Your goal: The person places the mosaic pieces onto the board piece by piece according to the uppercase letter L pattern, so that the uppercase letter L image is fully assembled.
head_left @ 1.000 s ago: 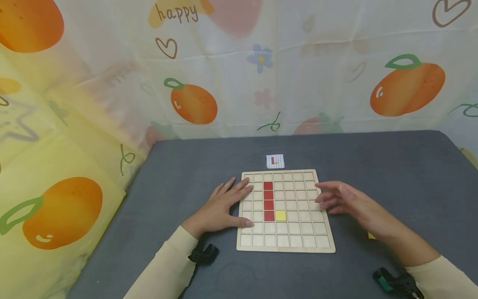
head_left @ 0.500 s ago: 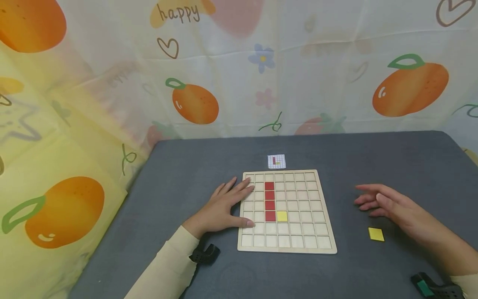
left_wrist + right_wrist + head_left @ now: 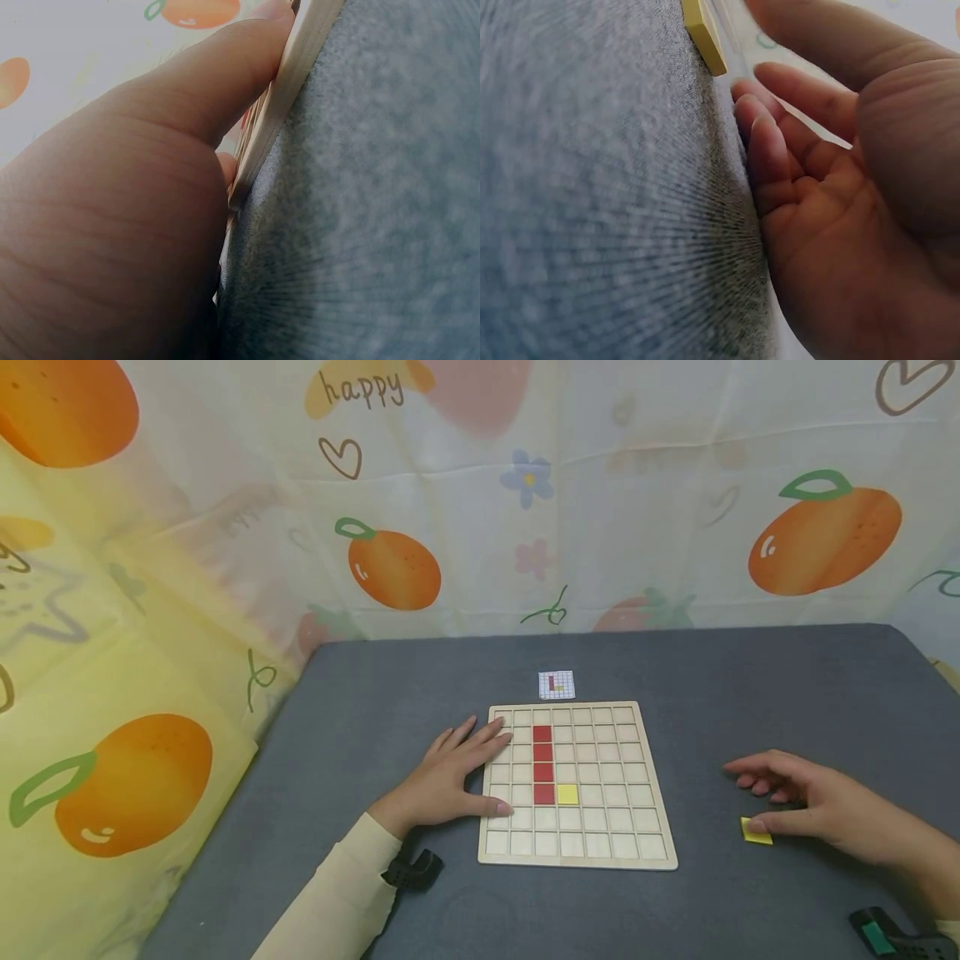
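Observation:
A wooden grid board [image 3: 615, 820] lies flat on the table, with a column of red square tiles [image 3: 543, 752] and one yellow tile [image 3: 567, 794] in its cells. My left hand [image 3: 442, 777] rests on the board's left edge, fingers spread; in the left wrist view its thumb [image 3: 225, 67] lies along the rim. Right of the board, a loose yellow square tile [image 3: 756, 837] lies on the table. My right hand [image 3: 832, 806] is over it, the thumb covering part of it in the head view. In the right wrist view the tile [image 3: 703, 37] looks apart from the loosely bent fingers.
A small card [image 3: 557, 685] with a printed grid pattern lies just behind the board. The grey table [image 3: 405, 685] reaches back to a patterned cloth [image 3: 465, 527]. Black straps with camera mounts [image 3: 412, 870] sit on both wrists.
My right hand has moved right, away from the board's right edge, then down to the loose yellow tile, which it hid earlier. The left hand has stayed on the board.

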The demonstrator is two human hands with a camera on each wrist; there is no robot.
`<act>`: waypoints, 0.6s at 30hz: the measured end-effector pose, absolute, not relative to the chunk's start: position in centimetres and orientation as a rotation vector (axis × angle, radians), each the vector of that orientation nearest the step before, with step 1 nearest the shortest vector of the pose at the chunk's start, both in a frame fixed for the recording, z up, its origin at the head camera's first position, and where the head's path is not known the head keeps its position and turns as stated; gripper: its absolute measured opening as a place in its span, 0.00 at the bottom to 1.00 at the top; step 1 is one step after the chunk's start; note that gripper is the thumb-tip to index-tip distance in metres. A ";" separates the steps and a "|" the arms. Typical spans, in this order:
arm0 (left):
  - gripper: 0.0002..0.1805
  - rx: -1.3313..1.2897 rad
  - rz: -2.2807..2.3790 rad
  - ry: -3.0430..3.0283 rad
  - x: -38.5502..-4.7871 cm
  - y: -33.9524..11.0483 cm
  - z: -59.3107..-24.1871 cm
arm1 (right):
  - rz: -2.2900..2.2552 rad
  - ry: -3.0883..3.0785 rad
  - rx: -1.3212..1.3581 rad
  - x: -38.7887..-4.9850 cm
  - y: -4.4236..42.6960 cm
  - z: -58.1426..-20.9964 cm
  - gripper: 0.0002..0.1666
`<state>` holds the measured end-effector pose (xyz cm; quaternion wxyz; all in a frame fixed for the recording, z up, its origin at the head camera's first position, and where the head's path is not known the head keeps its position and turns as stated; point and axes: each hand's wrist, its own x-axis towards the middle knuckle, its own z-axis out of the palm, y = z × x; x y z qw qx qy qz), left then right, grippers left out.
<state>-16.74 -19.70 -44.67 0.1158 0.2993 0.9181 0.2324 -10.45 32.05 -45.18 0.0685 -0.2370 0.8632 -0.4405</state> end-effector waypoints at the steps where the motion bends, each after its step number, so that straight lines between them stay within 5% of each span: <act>1: 0.60 0.878 0.684 2.690 -16.7 -19.7 -44.7 | -1.290 2.628 -0.734 -10.4 32.0 -45.2 0.35; 18: 0.59 0.882 0.680 2.697 -16.7 -19.6 -44.6 | -1.218 2.573 -0.839 -10.3 31.7 -44.9 0.16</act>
